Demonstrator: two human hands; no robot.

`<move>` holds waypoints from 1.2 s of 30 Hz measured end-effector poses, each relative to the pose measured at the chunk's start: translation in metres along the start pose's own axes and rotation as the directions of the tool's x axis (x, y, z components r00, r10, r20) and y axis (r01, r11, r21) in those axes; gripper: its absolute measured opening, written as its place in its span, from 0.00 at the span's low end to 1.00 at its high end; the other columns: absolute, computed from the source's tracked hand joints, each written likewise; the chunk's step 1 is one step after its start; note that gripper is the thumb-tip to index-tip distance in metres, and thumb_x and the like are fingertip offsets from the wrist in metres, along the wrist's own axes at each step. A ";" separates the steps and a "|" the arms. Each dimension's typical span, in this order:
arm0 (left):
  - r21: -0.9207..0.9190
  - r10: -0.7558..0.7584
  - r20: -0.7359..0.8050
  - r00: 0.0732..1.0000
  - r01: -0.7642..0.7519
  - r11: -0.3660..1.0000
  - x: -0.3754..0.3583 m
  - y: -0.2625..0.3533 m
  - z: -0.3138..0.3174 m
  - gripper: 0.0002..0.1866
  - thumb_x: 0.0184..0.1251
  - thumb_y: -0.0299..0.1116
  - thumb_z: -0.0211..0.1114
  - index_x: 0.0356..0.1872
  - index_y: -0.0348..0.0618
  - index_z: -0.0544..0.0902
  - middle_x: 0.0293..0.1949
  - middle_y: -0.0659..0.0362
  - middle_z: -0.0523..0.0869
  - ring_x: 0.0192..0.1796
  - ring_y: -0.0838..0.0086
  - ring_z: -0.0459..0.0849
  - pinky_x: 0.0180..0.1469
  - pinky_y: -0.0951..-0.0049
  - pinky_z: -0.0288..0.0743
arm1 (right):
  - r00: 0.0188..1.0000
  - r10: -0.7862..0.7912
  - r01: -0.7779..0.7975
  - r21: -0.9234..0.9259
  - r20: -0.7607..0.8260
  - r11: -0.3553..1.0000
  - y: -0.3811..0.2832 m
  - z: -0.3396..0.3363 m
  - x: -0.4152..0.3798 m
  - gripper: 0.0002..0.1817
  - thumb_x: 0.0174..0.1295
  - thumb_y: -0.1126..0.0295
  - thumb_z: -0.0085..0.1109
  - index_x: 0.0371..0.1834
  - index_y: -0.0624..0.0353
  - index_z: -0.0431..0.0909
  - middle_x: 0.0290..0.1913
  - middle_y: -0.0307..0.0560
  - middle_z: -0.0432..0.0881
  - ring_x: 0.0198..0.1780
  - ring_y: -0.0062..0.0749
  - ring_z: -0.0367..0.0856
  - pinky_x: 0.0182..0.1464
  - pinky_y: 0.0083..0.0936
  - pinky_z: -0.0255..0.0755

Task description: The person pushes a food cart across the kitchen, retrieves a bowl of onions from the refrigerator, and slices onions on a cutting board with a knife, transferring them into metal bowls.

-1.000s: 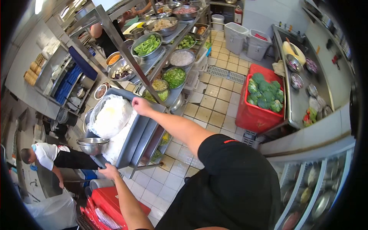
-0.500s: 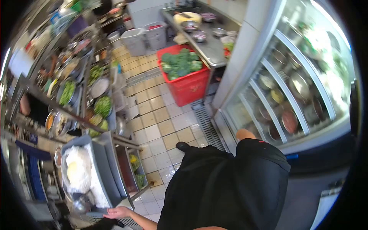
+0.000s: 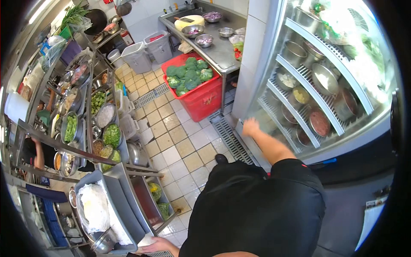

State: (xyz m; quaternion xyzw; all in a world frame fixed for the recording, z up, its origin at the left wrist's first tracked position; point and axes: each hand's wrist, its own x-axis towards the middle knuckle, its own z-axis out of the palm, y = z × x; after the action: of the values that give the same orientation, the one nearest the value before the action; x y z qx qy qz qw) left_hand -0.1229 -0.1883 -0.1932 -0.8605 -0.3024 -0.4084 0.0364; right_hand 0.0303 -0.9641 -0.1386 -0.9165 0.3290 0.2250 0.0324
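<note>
My left hand (image 3: 159, 245) is low in the head view, beside the near corner of a grey plastic bin (image 3: 112, 188). A small white thing (image 3: 147, 241) sits at its fingers; its kind I cannot tell. Inside the bin are a clear bag of white contents (image 3: 95, 207) and a metal bowl (image 3: 104, 242). My right hand (image 3: 251, 127) hangs in front of the lower frame of a glass-fronted fridge (image 3: 274, 113), its fingers small and blurred. Metal bowls of food, one with red meat (image 3: 319, 122), stand on the fridge shelves.
A red tub (image 3: 201, 100) of broccoli (image 3: 188, 75) stands by the steel counter (image 3: 233, 60). Grey bins (image 3: 137, 58) are behind it. On the left, a steel rack (image 3: 55, 145) carries bowls of cut vegetables. A floor drain grate (image 3: 233, 139) runs past the fridge.
My right arm has come into view, reaching out by the fridge. My left hand has shifted right, and a white thing now shows at its fingers. The view has turned slightly.
</note>
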 end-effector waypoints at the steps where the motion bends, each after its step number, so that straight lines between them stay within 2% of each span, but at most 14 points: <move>1: 0.017 0.017 0.055 0.998 -0.018 1.000 -0.021 0.005 -0.006 0.49 0.75 0.57 0.62 0.82 0.30 0.53 0.83 0.35 0.51 0.83 0.32 0.51 0.82 0.41 0.50 | 0.974 -0.001 -0.035 -0.153 -0.227 0.988 -0.001 -0.047 0.003 0.32 0.61 0.58 0.65 0.68 0.58 0.77 0.73 0.54 0.74 0.78 0.49 0.64 0.77 0.49 0.59; 2: 0.013 0.034 0.110 0.993 -0.036 0.999 -0.036 0.016 -0.010 0.47 0.75 0.56 0.61 0.79 0.31 0.55 0.80 0.36 0.52 0.79 0.34 0.52 0.79 0.43 0.51 | 0.859 -0.064 -0.071 -0.241 -0.507 0.968 0.011 -0.074 0.025 0.31 0.62 0.58 0.62 0.68 0.61 0.76 0.76 0.57 0.70 0.78 0.50 0.65 0.76 0.49 0.62; 3: -0.010 0.068 0.215 0.974 -0.068 0.998 -0.053 0.032 -0.010 0.44 0.75 0.54 0.61 0.77 0.32 0.56 0.77 0.37 0.54 0.76 0.36 0.53 0.75 0.44 0.52 | 0.839 -0.063 -0.068 -0.218 -0.541 0.974 0.019 -0.135 0.023 0.29 0.65 0.63 0.60 0.69 0.61 0.76 0.77 0.56 0.69 0.76 0.50 0.66 0.73 0.50 0.64; 6: -0.114 0.181 0.583 0.792 -0.141 0.983 -0.087 0.087 -0.001 0.36 0.75 0.50 0.61 0.69 0.34 0.59 0.68 0.41 0.58 0.66 0.42 0.57 0.65 0.48 0.54 | 0.479 -0.119 -0.371 -0.323 -0.870 0.871 0.062 -0.225 0.055 0.24 0.65 0.65 0.56 0.65 0.57 0.78 0.75 0.46 0.69 0.76 0.44 0.62 0.74 0.46 0.56; 10: -0.228 0.238 0.948 0.213 -0.067 0.971 -0.098 0.161 0.037 0.25 0.75 0.45 0.60 0.59 0.36 0.64 0.55 0.47 0.63 0.53 0.50 0.63 0.52 0.54 0.58 | 0.571 -0.129 -0.433 -0.431 -0.811 0.791 0.082 -0.295 0.056 0.23 0.63 0.63 0.57 0.61 0.55 0.81 0.68 0.44 0.73 0.73 0.43 0.61 0.73 0.46 0.51; 12: -0.216 0.218 0.974 -0.062 0.041 0.976 -0.094 0.189 0.060 0.20 0.75 0.42 0.60 0.53 0.38 0.67 0.49 0.49 0.66 0.47 0.54 0.65 0.45 0.57 0.59 | 0.570 -0.224 -0.355 -0.482 -0.790 0.801 0.088 -0.297 0.062 0.21 0.62 0.62 0.58 0.57 0.56 0.85 0.62 0.45 0.77 0.71 0.42 0.61 0.71 0.45 0.51; 14: -0.149 0.196 0.957 -0.214 0.217 0.965 -0.083 0.215 0.091 0.15 0.75 0.40 0.60 0.48 0.39 0.69 0.43 0.52 0.69 0.40 0.58 0.68 0.39 0.60 0.61 | 0.624 -0.156 -0.440 -0.509 -0.766 0.740 0.086 -0.300 0.079 0.20 0.62 0.62 0.58 0.55 0.56 0.86 0.58 0.46 0.80 0.72 0.43 0.62 0.72 0.45 0.50; 17: -0.027 0.222 0.946 -0.238 0.623 0.782 -0.045 0.242 0.153 0.09 0.75 0.36 0.59 0.40 0.41 0.73 0.34 0.56 0.73 0.31 0.65 0.72 0.29 0.64 0.64 | 0.734 -0.070 -0.424 -0.535 -0.676 0.731 0.073 -0.314 0.072 0.19 0.62 0.62 0.59 0.52 0.56 0.88 0.55 0.48 0.83 0.70 0.44 0.65 0.73 0.44 0.49; 20: -0.064 0.228 0.971 -0.074 0.838 0.543 0.002 0.311 0.222 0.08 0.75 0.32 0.59 0.33 0.43 0.76 0.24 0.60 0.77 0.21 0.71 0.76 0.19 0.69 0.66 | 0.775 -0.019 -0.384 -0.495 -0.631 0.780 0.067 -0.324 0.070 0.17 0.62 0.61 0.60 0.48 0.54 0.91 0.55 0.47 0.83 0.67 0.44 0.68 0.72 0.43 0.50; 23: -0.152 0.249 0.968 -0.032 0.716 0.682 0.032 0.391 0.267 0.13 0.78 0.38 0.61 0.53 0.40 0.80 0.38 0.58 0.88 0.29 0.72 0.85 0.24 0.72 0.73 | 0.765 0.058 -0.401 -0.403 -0.642 0.822 0.065 -0.319 0.075 0.18 0.63 0.55 0.63 0.47 0.55 0.91 0.55 0.46 0.81 0.65 0.42 0.68 0.69 0.40 0.53; 28: -0.147 0.332 0.863 -0.382 0.440 0.886 0.020 0.470 0.328 0.18 0.76 0.44 0.61 0.58 0.44 0.81 0.43 0.56 0.90 0.34 0.68 0.90 0.33 0.67 0.80 | 0.752 0.235 -0.463 -0.240 -0.616 0.854 0.043 -0.335 0.053 0.22 0.61 0.51 0.71 0.47 0.59 0.91 0.57 0.46 0.80 0.67 0.39 0.69 0.68 0.36 0.58; 30: -0.203 0.288 0.750 -0.596 0.206 0.957 0.020 0.486 0.361 0.20 0.75 0.46 0.62 0.58 0.44 0.82 0.44 0.56 0.90 0.36 0.68 0.90 0.35 0.66 0.81 | 0.750 0.290 -0.481 -0.190 -0.594 0.856 0.031 -0.339 0.047 0.21 0.62 0.51 0.71 0.44 0.58 0.92 0.57 0.46 0.81 0.69 0.39 0.69 0.69 0.37 0.60; 34: -0.548 0.294 0.585 -0.756 -0.101 0.831 0.059 0.532 0.407 0.23 0.74 0.51 0.62 0.56 0.42 0.84 0.46 0.52 0.90 0.40 0.64 0.90 0.41 0.62 0.81 | 0.710 0.323 -0.549 -0.206 -0.626 0.810 -0.030 -0.315 0.026 0.20 0.61 0.51 0.70 0.41 0.57 0.92 0.52 0.46 0.83 0.64 0.40 0.74 0.64 0.41 0.64; 36: -0.661 0.231 0.551 -0.802 -0.250 0.708 0.090 0.550 0.437 0.25 0.73 0.53 0.62 0.56 0.41 0.85 0.46 0.50 0.91 0.42 0.61 0.90 0.43 0.61 0.81 | 0.690 0.216 -0.365 -0.074 -0.691 0.928 -0.079 -0.322 -0.027 0.16 0.58 0.53 0.72 0.35 0.55 0.90 0.45 0.43 0.83 0.57 0.39 0.78 0.59 0.42 0.65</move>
State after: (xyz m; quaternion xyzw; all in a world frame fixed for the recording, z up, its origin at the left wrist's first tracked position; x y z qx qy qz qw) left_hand 0.5208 -0.4569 -0.3162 -0.7409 0.2000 0.6347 -0.0907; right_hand 0.1866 -0.9536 0.1543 -0.8692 0.4349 -0.0853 -0.2194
